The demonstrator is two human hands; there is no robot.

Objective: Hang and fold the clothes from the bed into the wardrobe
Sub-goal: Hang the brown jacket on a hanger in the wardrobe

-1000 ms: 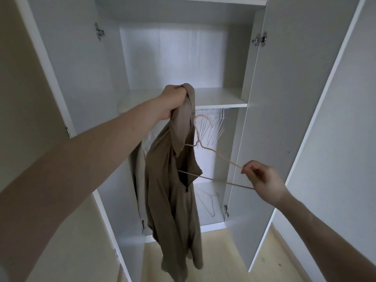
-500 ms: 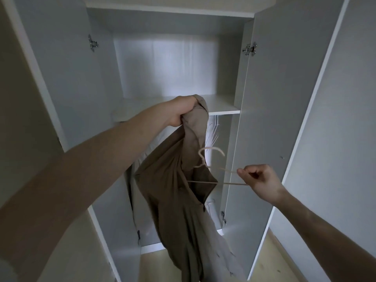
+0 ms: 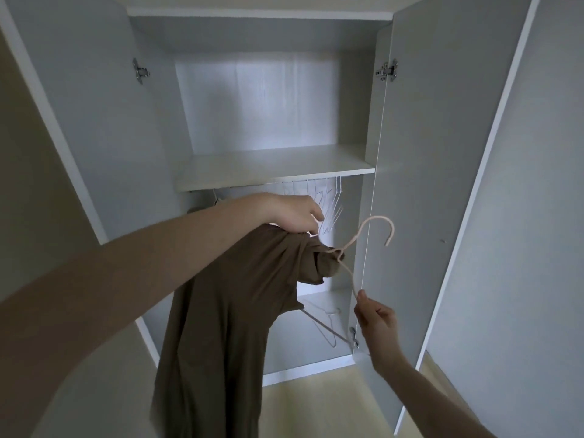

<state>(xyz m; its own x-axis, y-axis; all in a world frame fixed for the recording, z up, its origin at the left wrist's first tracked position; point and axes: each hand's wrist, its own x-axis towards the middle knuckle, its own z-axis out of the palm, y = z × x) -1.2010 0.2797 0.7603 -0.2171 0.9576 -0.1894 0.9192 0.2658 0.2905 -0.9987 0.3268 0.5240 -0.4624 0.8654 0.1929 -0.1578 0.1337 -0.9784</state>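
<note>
Head view, before the open wardrobe (image 3: 442, 153): my left hand (image 3: 294, 216), fingers clamped on bunched fabric, holds up the brown garment (image 3: 227, 311), which hangs toward the floor. Right of it, my right hand (image 3: 376, 320) pinches the pink hanger (image 3: 357, 241), one arm tucked into the garment. Empty hangers (image 3: 319, 197) line the far rail.
</note>
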